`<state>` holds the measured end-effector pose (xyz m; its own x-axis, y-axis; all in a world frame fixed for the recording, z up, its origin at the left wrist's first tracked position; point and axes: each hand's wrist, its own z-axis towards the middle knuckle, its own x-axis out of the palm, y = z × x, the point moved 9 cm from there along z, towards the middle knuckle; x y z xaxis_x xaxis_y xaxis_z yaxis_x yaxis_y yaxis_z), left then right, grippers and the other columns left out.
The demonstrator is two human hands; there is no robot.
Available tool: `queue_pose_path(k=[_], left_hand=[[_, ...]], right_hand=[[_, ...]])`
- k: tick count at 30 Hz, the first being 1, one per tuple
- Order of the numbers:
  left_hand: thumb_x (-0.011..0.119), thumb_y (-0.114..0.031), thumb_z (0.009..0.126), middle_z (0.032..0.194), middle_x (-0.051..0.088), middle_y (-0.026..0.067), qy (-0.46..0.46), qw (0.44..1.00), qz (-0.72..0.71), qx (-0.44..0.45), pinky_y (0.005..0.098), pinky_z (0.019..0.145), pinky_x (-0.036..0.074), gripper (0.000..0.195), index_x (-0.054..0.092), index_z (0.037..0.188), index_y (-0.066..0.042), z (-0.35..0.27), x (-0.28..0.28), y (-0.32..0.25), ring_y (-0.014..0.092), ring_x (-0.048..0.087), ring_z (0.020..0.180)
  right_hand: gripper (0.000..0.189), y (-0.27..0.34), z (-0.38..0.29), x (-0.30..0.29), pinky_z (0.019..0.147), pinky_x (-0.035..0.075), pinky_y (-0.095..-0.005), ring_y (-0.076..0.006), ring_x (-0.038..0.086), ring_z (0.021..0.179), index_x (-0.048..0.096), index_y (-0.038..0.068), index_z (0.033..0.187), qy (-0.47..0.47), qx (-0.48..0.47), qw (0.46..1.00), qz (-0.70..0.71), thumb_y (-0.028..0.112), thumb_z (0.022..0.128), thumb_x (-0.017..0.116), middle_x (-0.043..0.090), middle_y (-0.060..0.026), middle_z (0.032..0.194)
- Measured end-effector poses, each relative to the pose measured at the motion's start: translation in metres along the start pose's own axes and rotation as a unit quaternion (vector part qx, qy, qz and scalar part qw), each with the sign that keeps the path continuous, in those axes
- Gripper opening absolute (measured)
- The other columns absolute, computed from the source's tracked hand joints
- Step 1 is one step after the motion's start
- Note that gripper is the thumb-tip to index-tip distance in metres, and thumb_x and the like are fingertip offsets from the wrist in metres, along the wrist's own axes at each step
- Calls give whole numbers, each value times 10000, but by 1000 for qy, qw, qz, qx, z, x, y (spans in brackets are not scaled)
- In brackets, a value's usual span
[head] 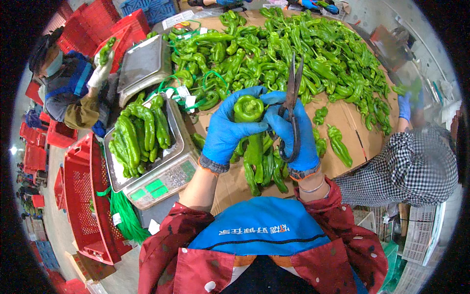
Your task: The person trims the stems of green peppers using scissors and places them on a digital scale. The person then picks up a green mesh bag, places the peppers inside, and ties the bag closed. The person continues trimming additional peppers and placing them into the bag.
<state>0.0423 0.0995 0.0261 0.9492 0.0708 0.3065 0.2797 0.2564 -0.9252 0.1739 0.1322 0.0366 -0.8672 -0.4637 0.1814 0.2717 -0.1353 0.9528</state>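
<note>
My left hand [233, 126], in a blue glove, holds a green pepper [249, 108] with its stem end turned up. Close beside it, my right hand [293, 128], gloved too, grips dark metal scissors [292, 88] whose blades point away from me. Whether the right fingers also touch the pepper cannot be told. Beneath both hands several long green peppers [253, 158] lie on the cardboard. A large heap of green peppers [312, 55] spreads over the far side of the table. To the left, a bunch of peppers [137, 132] rests on the pan of a digital scale [161, 183].
A second scale [141, 55] stands farther back. Left of the table are a red plastic crate [79, 205] and green net bags [126, 209]. One co-worker [73, 81] holds a pepper at the left; another [404, 161] in checked clothing is close on the right.
</note>
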Motion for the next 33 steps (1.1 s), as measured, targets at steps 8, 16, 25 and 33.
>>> queue_pose_path(k=[8,16,25,33], left_hand=[[740,-181,762,1315,561,122,13,997,-78,13,340,1002,448,786,376,1437,-9,-3,8,-14,213,563,1172],[524,-321,966,1345,516,135,27,973,-226,-34,358,1022,430,611,317,1466,-38,-6,2,1,232,534,1188],[437,-444,999,1363,494,151,-14,969,-244,-38,362,977,473,588,352,1454,-82,0,-18,18,242,554,1158],[535,-353,945,1264,565,150,-9,955,-293,-54,354,972,471,592,401,1419,-24,-3,-29,27,244,571,1122]], right_hand=[[457,-51,-23,1,853,485,-272,-137,576,982,522,31,1269,17,67,994,79,119,857,698,610,-44,1102],[460,-86,-61,36,781,517,-256,-147,636,937,501,16,1301,135,223,934,246,257,927,614,642,-77,1109],[380,-97,-67,43,696,530,-278,-172,654,807,539,16,1192,121,265,924,246,320,965,557,671,-112,958],[406,-95,-66,48,784,527,-284,-181,648,907,512,-3,1260,129,256,925,250,261,958,579,652,-111,1050]])
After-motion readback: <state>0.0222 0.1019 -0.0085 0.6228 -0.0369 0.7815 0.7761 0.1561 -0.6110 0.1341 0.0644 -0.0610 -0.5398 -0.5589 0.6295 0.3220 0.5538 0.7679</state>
